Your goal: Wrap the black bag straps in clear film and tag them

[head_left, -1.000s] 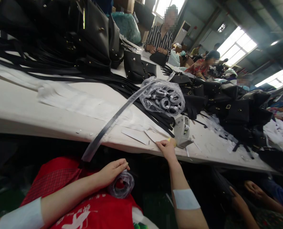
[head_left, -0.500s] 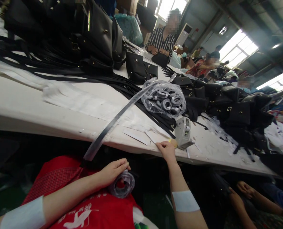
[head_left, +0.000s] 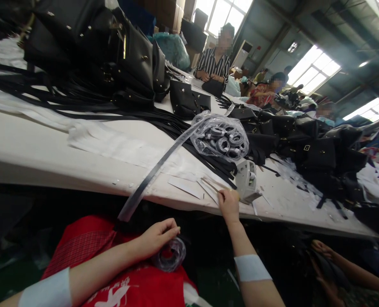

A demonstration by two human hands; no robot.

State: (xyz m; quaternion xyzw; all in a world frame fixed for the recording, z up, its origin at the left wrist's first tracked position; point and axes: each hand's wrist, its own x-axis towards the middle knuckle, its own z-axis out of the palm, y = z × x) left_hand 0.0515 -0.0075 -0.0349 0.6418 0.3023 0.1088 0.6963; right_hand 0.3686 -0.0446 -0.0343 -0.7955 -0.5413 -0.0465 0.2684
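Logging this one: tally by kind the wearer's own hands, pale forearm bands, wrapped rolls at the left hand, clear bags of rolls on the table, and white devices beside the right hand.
Left hand and right hand: 2
Pale forearm bands: 2
Wrapped roll: 1
Clear bag: 1
White device: 1
Total: 7

Coil bag [head_left: 223, 138] sitting on table [head_left: 93, 166], handbags [head_left: 134, 64] lying left and right of it; small machine [head_left: 248, 181] standing in front, right hand [head_left: 229, 204] just left; roll [head_left: 179, 258] hanging at left hand [head_left: 164, 233].
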